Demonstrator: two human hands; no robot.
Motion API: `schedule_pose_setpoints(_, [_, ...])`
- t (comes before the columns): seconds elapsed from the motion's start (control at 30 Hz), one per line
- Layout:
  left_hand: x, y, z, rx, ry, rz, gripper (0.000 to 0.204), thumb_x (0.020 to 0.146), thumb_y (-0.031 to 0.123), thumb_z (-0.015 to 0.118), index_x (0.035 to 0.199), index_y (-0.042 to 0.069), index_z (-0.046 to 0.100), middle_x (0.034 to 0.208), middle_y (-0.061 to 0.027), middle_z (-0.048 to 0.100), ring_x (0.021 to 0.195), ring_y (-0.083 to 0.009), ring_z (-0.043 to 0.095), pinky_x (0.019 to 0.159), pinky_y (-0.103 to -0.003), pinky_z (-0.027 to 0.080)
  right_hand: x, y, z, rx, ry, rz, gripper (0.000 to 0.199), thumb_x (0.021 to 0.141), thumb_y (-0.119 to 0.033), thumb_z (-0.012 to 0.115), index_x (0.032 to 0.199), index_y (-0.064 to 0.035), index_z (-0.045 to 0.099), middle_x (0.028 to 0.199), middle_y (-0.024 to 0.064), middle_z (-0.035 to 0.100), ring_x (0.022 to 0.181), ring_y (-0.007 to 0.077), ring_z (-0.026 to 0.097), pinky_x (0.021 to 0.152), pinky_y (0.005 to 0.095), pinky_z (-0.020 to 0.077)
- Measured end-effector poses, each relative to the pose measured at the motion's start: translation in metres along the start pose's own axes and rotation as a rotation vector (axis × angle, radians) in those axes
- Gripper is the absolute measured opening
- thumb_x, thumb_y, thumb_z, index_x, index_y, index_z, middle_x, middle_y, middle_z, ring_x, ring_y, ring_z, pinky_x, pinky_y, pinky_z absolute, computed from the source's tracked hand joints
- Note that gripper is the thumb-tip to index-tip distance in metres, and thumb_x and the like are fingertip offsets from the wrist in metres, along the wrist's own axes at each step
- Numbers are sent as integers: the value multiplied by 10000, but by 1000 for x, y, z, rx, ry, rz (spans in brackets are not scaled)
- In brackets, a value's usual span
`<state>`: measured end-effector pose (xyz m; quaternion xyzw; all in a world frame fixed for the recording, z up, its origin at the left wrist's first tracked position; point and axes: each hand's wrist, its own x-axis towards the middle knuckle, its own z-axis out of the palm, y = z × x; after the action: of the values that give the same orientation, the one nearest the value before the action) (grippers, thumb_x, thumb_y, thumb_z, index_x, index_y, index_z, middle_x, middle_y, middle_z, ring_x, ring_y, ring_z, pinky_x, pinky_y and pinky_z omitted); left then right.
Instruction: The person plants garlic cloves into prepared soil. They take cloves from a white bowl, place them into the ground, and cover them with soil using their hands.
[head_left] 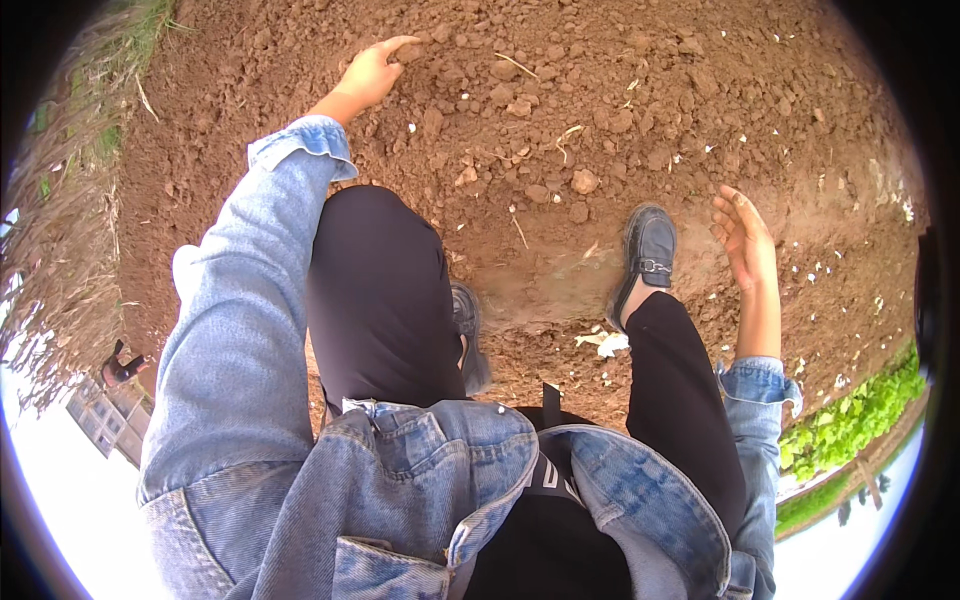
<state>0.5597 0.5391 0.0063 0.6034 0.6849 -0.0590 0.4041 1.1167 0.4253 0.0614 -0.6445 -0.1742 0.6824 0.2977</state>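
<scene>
Loose brown soil (560,110) full of clods spreads out below me. My left hand (372,75) reaches forward, low over the soil at the upper left. Its index finger is stretched out beside some clods, and its thumb stands apart from it. I see nothing held there, though the other fingers are mostly hidden. Off to the right, my right hand (746,238) hovers beside my right shoe, palm turned inward. Its fingers are extended, slightly bent, and hold nothing; soil marks show on them. A rounded clod (585,181) lies between the two hands.
My black right shoe (652,250) and left shoe (468,335) rest on the soil. A crumpled white scrap (606,343) lies near the right leg. Dry grass (70,200) borders the left side, leafy green plants (850,415) the lower right. White bits and straw are scattered about.
</scene>
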Motion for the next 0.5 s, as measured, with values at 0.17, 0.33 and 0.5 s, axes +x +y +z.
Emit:
schedule_pose_setpoints(0.17, [16, -38, 11, 396, 254, 287, 359, 862, 155, 618, 1221, 158, 643, 1241, -86, 630, 1213, -298, 531, 1047, -418, 411, -26, 15, -3, -29, 22, 6, 355, 981, -263, 556, 1242, -23, 567, 1045, 48, 636, 890, 124, 592, 788, 268, 481])
schedule_pose_setpoints(0.33, [35, -34, 8, 633, 339, 182, 711, 853, 644, 570, 1381, 172, 508, 1472, -120, 410, 1397, -338, 313, 1126, -519, 287, -49, 32, -28, -19, 65, 26, 338, 986, -237, 544, 1244, -19, 561, 1047, 47, 635, 874, 113, 591, 769, 256, 481])
schedule_pose_setpoints(0.5, [32, -32, 62, 368, 344, -77, 875, 731, 689, 671, 1442, 245, 420, 1544, -182, 217, 1363, -458, 274, 1075, -526, 369, -46, 52, -41, 30, 111, 43, 325, 992, -225, 532, 1242, -20, 565, 1053, 51, 641, 865, 113, 600, 761, 251, 488])
